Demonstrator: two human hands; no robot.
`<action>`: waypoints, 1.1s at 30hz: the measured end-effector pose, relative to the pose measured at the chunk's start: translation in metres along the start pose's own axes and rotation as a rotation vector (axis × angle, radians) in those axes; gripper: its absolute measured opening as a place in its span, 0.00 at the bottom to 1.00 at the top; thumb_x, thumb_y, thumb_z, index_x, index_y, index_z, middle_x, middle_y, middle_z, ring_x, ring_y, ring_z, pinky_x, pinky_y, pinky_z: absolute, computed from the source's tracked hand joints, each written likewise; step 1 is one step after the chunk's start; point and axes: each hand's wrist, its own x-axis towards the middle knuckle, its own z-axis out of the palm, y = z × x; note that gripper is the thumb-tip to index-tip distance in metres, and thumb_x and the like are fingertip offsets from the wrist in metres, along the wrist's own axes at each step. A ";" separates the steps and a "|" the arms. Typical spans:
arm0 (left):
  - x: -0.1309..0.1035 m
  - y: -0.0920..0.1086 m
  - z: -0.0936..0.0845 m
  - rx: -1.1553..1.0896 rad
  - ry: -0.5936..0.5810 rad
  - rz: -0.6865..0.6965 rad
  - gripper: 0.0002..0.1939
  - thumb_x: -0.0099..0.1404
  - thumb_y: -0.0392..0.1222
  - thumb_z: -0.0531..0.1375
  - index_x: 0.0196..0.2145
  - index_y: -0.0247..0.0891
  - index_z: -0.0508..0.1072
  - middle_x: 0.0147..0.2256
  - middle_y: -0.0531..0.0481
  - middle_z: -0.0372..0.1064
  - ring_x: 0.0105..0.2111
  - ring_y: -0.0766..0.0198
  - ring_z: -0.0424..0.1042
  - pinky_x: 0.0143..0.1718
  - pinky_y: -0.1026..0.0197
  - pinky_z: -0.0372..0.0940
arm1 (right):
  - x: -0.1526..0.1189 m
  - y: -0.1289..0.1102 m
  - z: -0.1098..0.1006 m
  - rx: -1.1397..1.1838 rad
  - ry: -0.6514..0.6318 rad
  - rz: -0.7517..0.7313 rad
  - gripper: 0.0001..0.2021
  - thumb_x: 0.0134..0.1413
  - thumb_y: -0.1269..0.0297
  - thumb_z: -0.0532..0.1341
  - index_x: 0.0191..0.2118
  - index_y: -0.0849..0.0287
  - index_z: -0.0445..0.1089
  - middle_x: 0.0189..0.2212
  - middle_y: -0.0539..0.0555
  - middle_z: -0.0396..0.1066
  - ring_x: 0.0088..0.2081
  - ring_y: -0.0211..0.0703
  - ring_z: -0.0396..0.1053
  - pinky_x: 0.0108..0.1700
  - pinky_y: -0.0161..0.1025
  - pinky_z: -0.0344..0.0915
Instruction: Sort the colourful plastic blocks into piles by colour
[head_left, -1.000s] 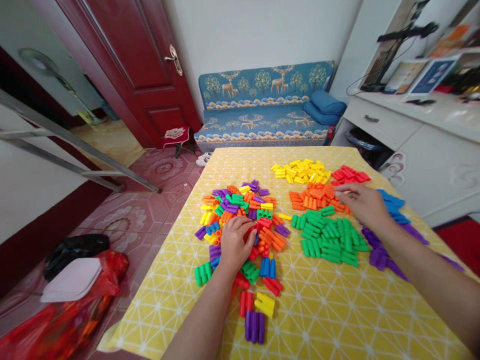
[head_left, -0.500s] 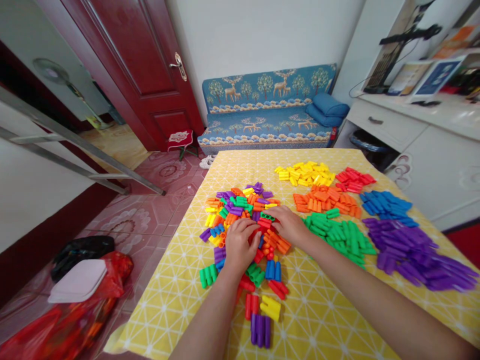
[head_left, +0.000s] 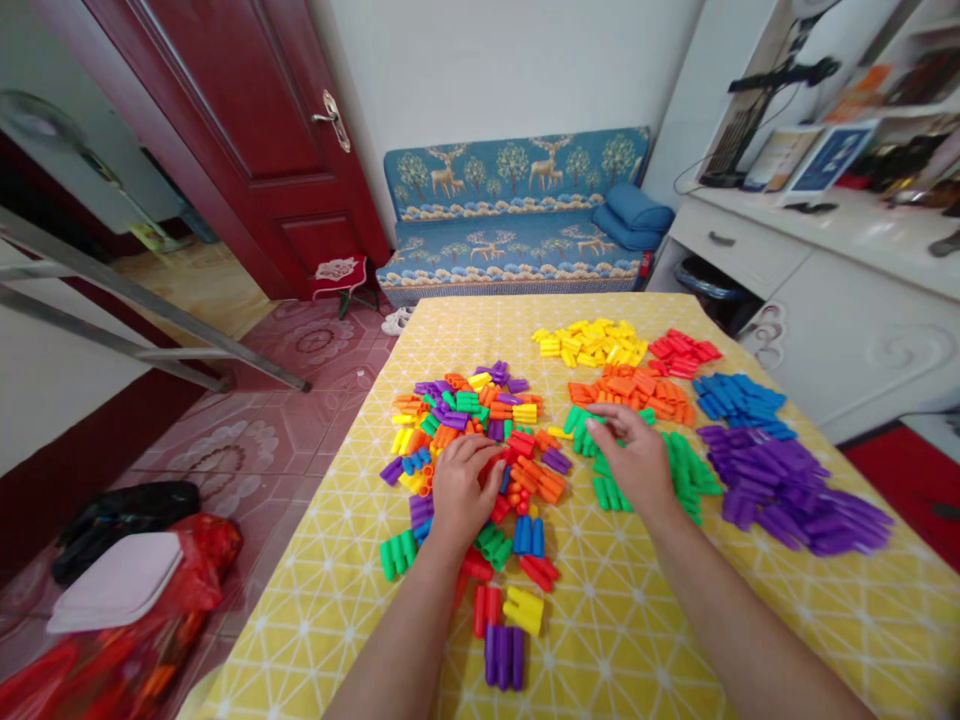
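Note:
My left hand (head_left: 461, 490) rests over the mixed heap of plastic building blocks (head_left: 450, 420), fingers curled, with a red block (head_left: 489, 468) showing between thumb and fingers. At the near left edge of the green pile (head_left: 686, 470) is my right hand (head_left: 637, 460), its thumb and fingertips closed on a green block (head_left: 579, 425). The blocks look like short joined tubes. Closer to me lie a yellow block (head_left: 523, 610), a purple block (head_left: 504, 657) and a red block (head_left: 486, 610).
Sorted piles of yellow (head_left: 592, 343), orange (head_left: 634, 392), red (head_left: 682, 352), blue (head_left: 741, 403) and purple blocks (head_left: 787, 485) lie on the yellow tablecloth (head_left: 337, 600). Beyond stand a blue sofa (head_left: 510, 235) and a white cabinet (head_left: 840, 290). Bags (head_left: 127, 520) lie on the floor.
My right hand has moved right, from the mixed heap to the green pile, carrying a green block. My left hand stays over the heap. The view has shifted slightly.

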 end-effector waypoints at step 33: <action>0.001 0.000 0.000 0.006 0.012 0.003 0.09 0.65 0.40 0.58 0.41 0.44 0.77 0.42 0.49 0.74 0.47 0.56 0.69 0.51 0.49 0.64 | 0.016 0.002 0.029 -0.883 -0.379 -0.286 0.11 0.50 0.73 0.61 0.37 0.52 0.77 0.36 0.54 0.77 0.40 0.51 0.67 0.41 0.45 0.56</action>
